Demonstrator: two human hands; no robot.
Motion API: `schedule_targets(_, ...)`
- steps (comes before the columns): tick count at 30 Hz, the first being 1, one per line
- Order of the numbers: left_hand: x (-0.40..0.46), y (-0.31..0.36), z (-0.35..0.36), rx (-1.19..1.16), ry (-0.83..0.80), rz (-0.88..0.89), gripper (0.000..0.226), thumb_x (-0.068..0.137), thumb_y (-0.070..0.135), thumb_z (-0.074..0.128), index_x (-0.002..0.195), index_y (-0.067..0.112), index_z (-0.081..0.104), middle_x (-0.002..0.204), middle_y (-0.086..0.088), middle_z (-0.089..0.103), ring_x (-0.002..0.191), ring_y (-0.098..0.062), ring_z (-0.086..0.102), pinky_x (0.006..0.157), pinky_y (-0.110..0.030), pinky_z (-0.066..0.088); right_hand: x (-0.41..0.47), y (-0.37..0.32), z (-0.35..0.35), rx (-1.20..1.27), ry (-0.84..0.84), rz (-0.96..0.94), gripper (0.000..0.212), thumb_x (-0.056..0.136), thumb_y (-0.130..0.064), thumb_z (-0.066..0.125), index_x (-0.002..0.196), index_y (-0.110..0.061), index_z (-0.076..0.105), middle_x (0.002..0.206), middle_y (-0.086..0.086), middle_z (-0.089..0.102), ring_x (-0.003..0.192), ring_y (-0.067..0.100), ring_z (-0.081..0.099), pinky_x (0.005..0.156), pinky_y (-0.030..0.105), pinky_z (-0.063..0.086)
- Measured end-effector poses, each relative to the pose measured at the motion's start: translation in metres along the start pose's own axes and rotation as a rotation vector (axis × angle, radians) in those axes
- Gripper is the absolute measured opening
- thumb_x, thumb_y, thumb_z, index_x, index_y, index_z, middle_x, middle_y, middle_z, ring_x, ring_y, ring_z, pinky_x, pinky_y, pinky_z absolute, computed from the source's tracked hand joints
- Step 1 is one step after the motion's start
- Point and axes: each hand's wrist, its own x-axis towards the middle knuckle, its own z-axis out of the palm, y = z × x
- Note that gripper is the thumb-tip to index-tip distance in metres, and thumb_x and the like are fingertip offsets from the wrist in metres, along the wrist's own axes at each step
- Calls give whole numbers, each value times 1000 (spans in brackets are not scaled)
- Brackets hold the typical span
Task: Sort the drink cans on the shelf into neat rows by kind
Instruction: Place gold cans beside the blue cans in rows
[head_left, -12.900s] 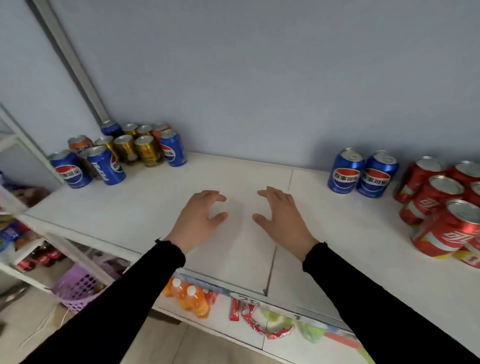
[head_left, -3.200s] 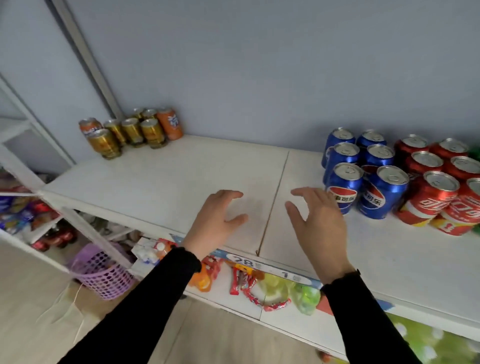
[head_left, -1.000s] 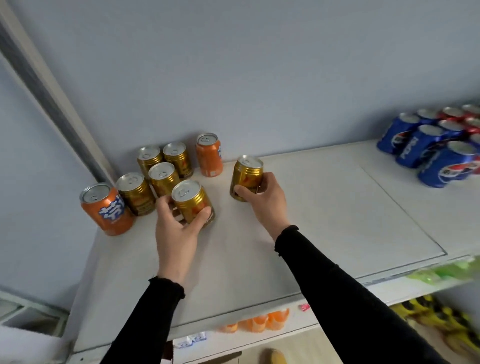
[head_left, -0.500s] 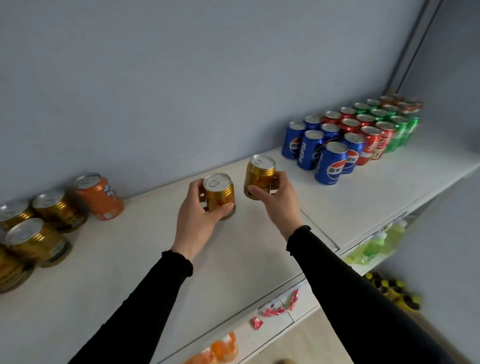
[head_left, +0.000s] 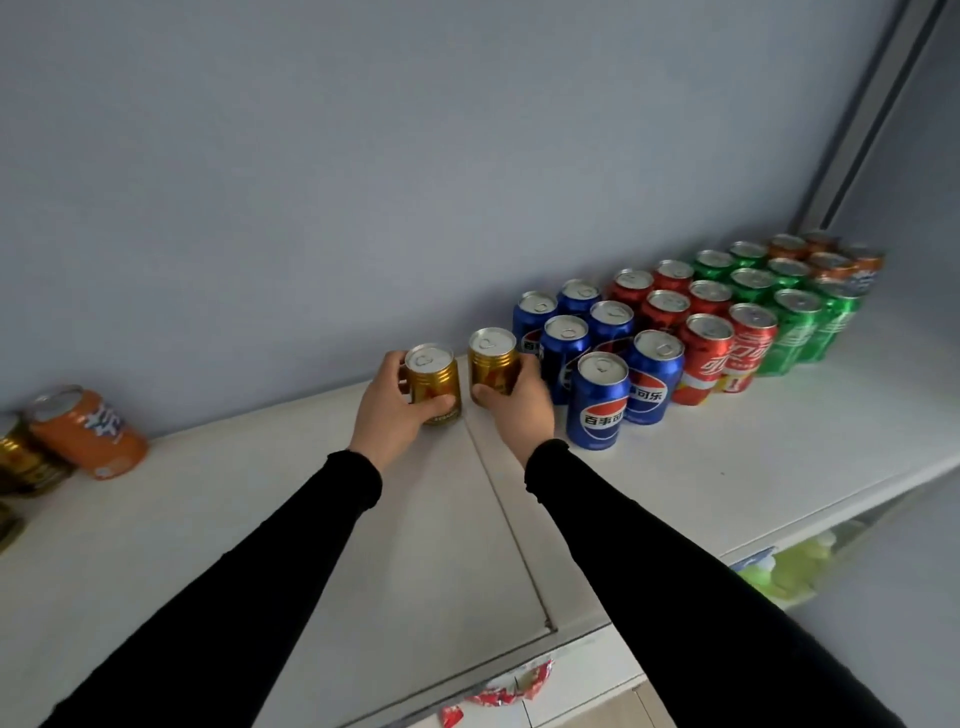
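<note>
Gold cans upright, left hand (head_left: 392, 408) wrapped round one (head_left: 434, 383), right hand (head_left: 519, 402) round other (head_left: 492, 361); I judge blue row (head_left: 597, 358) at right hand's three o'clock, nearer it.

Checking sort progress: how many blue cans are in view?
6: back pair of blue cans, middle pair, front pair; others may hide behind.

Two held cans (head_left: 462, 376) stand side by side on the shelf (head_left: 727, 483), just left of the sorted rows (head_left: 691, 322); more cans (head_left: 67, 441) sit far left.
</note>
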Motion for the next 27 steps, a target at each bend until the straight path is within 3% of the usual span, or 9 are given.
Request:
schedule_targets(9, 24, -6, 15, 4, 5, -24, 69, 74, 21, 88, 131, 19, 50, 126, 3, 61, 116, -15, 56, 92, -24, 47, 22, 3, 19, 7, 19, 36, 70, 83, -18, 78, 142, -20, 41, 143, 0, 53, 135, 21, 49, 111, 42, 42)
schedule_targets(12, 27, -8, 18, -4, 5, -39, 70, 77, 21, 87, 133, 19, 47, 126, 5, 58, 117, -15, 55, 84, -14, 43, 25, 4, 19, -3, 14, 41, 75, 83, -19, 78, 147, -21, 38, 148, 0, 48, 139, 21, 44, 115, 43, 37)
schedule_targets(17, 19, -16, 15, -58, -30, -91, 83, 80, 18, 85, 148, 19, 37, 137, 3, 53, 121, -13, 53, 92, -17, 43, 17, 8, 18, -54, -18, -21, 85, 82, -19, 78, 152, -23, 30, 152, 0, 42, 143, 20, 38, 118, 45, 33)
schedule_targets(19, 8, -18, 13, -55, -24, -116, 87, 81, 22, 84, 152, 19, 33, 143, 0, 49, 126, -15, 51, 100, -25, 44, 3, 11, 12, -33, 8, -61, 83, 79, -25, 76, 150, -24, 32, 149, -1, 45, 140, 19, 41, 117, 48, 36)
schedule_targets(21, -11, -23, 7, -26, 17, -140, 82, 83, 28, 82, 151, 21, 36, 147, -1, 48, 131, -17, 49, 108, -33, 43, -21, 8, 7, -41, 26, -113, 79, 83, -26, 72, 151, -23, 33, 150, -1, 44, 140, 17, 40, 118, 43, 35)
schedule_targets(25, -66, -40, -28, 65, 125, -75, 52, 89, 30, 75, 136, 25, 54, 135, 10, 53, 128, -7, 50, 109, -28, 41, -64, -3, 17, -182, -52, -386, 52, 92, -19, 68, 140, -18, 48, 147, 0, 45, 139, 16, 35, 110, 12, 18)
schedule_targets(27, -91, -51, -54, 160, 166, -35, 40, 90, 31, 72, 128, 25, 59, 128, 12, 55, 124, -5, 51, 108, -27, 41, -80, -10, 36, -182, -163, -460, 43, 93, -18, 68, 133, -18, 54, 142, 0, 49, 134, 16, 39, 106, 16, 27)
